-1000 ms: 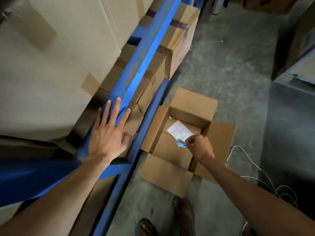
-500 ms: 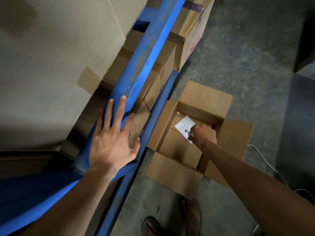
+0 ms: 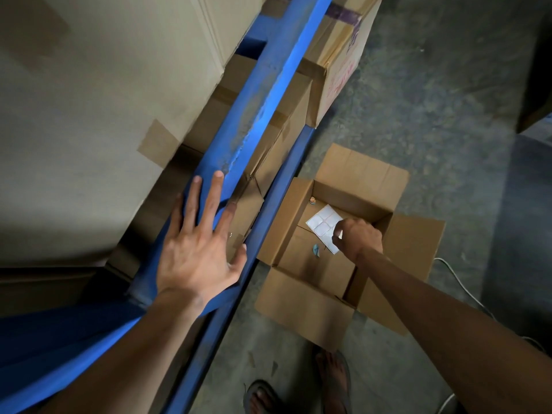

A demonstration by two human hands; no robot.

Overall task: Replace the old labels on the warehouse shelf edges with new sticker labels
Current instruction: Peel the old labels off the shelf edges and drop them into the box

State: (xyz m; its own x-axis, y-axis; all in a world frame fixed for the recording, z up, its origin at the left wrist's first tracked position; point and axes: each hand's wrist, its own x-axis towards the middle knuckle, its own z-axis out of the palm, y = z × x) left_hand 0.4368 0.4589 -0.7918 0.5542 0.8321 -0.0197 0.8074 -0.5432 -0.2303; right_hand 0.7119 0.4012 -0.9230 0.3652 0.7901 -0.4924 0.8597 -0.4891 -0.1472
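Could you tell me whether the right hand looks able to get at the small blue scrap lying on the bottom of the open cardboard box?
Probably yes: the right hand is inside the open cardboard box, at the sticker sheet; the blue scrap lies uncovered beside it.

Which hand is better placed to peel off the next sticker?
Right. The right hand is already down inside the open box, fingers curled at the sticker sheet. The left hand lies flat on the blue shelf beam, away from the sheet.
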